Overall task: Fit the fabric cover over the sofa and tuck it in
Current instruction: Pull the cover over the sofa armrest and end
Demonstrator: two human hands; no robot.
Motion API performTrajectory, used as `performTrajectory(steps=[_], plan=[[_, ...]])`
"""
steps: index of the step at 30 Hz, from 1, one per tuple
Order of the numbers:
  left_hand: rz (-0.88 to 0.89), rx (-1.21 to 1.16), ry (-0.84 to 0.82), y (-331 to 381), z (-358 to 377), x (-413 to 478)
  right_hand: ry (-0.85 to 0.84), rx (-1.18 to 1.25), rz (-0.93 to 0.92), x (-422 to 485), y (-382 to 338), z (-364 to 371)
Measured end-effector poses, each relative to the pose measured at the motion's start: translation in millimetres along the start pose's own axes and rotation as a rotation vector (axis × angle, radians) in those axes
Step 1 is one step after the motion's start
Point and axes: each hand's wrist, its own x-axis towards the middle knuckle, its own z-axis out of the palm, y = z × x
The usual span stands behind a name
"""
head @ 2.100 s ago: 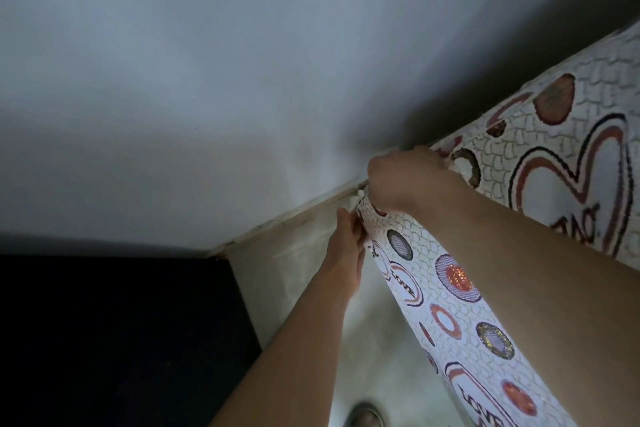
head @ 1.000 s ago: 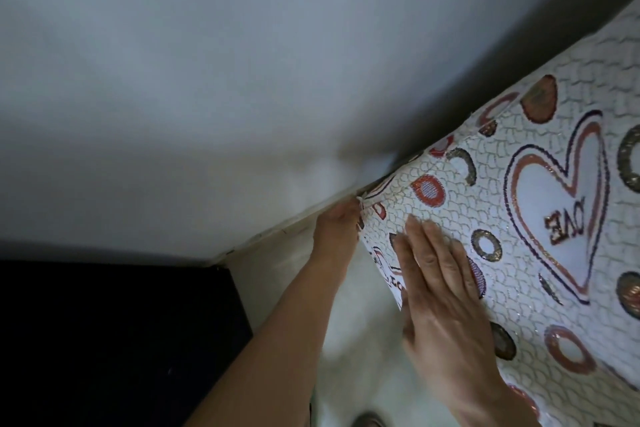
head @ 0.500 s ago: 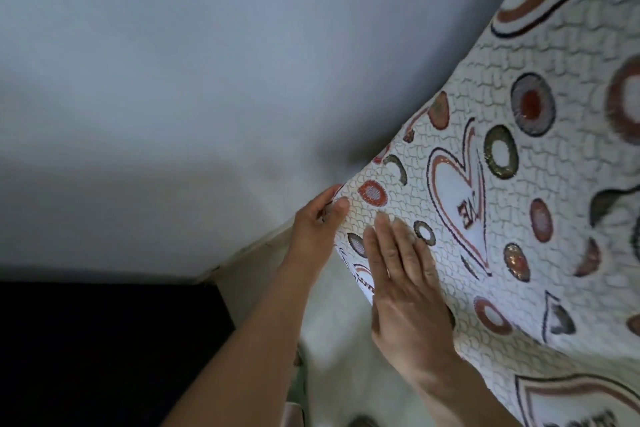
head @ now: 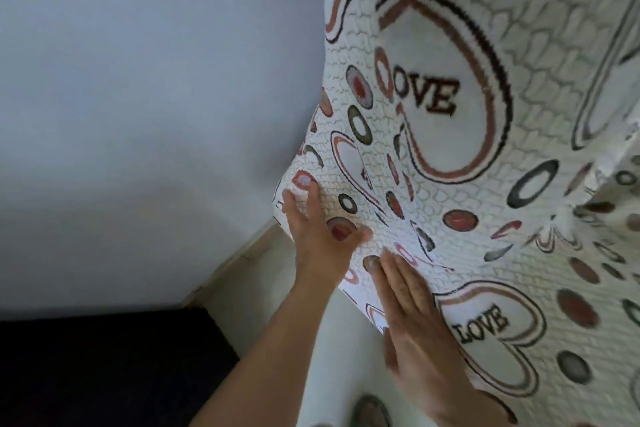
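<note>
Covering sofa: white textured fabric cover with heart and ring prints (head: 450, 184) | pale grey wall (head: 156, 97) beside | left hand (head: 318, 232) spread flat on cover edge | right hand (head: 412, 319) flat, fingers together, pressing cover

Cover (head: 450, 166): fills the right side, hanging down over the sofa's end; wall (head: 138, 80) lies to its left
Left hand (head: 317, 229): flat on the cover's left edge, near the wall
Right hand (head: 412, 319): flat on the cover, just below and right of the left hand
Floor (head: 287, 288): below the hands, between wall and cover
</note>
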Motion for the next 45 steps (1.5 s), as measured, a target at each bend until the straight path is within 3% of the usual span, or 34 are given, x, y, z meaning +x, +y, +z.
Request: performTrajectory(steps=[5, 9, 14, 19, 24, 26, 29, 34, 40, 45], plan=[[-0.031, 0.155, 0.038, 11, -3, -1, 0.028, 0.058, 0.011, 6, -7, -3], [0.041, 0.198, 0.051, 17, 7, -27, 0.112, 0.062, -0.037, -18, -1, -12], [0.237, 0.243, -0.007, 6, 27, -72, 0.226, -0.119, 0.043, -95, 28, -12], [0.499, 0.238, -0.087, 3, 46, -120, 0.297, -0.174, 0.251, -163, 51, -12], [0.713, 0.391, -0.097, 9, 60, -147, 0.293, -0.225, 0.511, -198, 71, -19], [0.899, 0.495, -0.177, 17, 66, -157, 0.290, -0.220, 0.608, -211, 81, -24], [1.103, 0.668, -0.351, 30, 81, -171, 0.281, -0.194, 0.602, -227, 94, -26], [1.139, 0.809, -0.481, 48, 116, -191, 0.274, -0.102, 0.618, -266, 119, -29], [1.295, 0.835, -0.542, 76, 180, -250, 0.222, -0.273, 0.738, -344, 155, -37], [1.324, 0.915, -0.548, 85, 231, -310, 0.232, -0.296, 0.764, -396, 185, -41]])
